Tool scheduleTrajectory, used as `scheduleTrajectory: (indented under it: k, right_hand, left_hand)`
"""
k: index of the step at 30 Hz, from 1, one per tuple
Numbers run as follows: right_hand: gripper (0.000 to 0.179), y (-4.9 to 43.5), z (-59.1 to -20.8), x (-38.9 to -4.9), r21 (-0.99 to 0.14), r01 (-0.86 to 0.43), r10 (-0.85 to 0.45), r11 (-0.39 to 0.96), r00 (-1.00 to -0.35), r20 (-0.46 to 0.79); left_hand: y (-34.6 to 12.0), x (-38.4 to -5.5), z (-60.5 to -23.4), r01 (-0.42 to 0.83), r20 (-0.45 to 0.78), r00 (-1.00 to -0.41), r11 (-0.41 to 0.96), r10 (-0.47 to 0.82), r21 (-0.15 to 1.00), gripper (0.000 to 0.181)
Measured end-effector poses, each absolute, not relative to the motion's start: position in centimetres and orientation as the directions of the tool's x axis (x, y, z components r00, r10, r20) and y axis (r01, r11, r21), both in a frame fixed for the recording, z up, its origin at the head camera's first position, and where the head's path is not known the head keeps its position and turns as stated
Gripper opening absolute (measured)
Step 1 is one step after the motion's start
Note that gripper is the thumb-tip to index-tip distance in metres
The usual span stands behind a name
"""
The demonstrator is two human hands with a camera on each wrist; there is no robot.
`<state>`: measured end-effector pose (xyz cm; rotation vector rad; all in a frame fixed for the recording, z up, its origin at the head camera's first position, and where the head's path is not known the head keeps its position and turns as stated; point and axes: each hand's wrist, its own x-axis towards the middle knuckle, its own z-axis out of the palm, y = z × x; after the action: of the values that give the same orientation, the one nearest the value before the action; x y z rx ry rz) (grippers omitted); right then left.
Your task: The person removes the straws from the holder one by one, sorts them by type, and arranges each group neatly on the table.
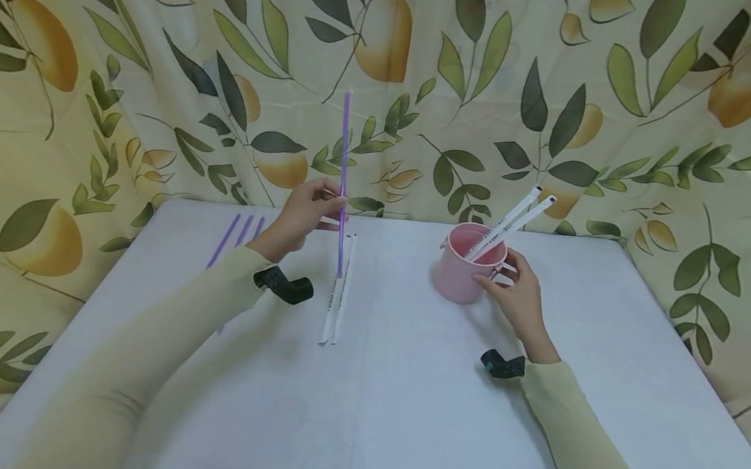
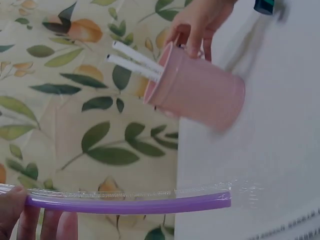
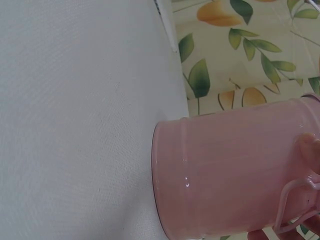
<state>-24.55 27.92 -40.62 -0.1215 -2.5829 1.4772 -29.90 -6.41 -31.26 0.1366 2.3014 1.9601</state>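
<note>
My left hand (image 1: 300, 214) pinches a purple straw (image 1: 345, 142) in a clear wrapper and holds it upright. The left wrist view shows the same straw (image 2: 150, 205) reaching past the fingertips. On the right, a pink bucket (image 1: 457, 280) stands upright on the table. My right hand (image 1: 519, 295) holds it near the rim, beside a side handle (image 3: 285, 200). Two white paper-wrapped straws (image 1: 509, 227) lean inside the bucket, their lower ends hidden. Below my left hand, two more white wrapped straws (image 1: 328, 312) lie side by side on the table.
Several purple straws (image 1: 224, 240) lie at the table's left, partly hidden behind my left arm. A white cloth covers the table (image 1: 401, 401). Behind its far edge hangs a curtain (image 1: 411, 133) printed with leaves and fruit.
</note>
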Motion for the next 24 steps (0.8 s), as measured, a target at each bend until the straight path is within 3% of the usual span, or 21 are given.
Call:
scheduleTrajectory:
  k: [14, 24]
  right_hand:
    - [0.076, 27.8, -40.6, -24.5, -0.861, -0.017, 0.155, 0.508, -0.982, 0.111]
    - [0.075, 27.9, -40.8, -24.7, -0.855, -0.019, 0.156, 0.518, -0.981, 0.116]
  left_hand:
    - [-15.4, -29.3, -31.7, -0.069, -0.094, -0.992, 0.265, 0.082, 0.962, 0.015]
    - [-22.0, -29.0, -33.7, -0.059, -0.075, -0.997, 0.393, 0.025, 0.918, 0.030]
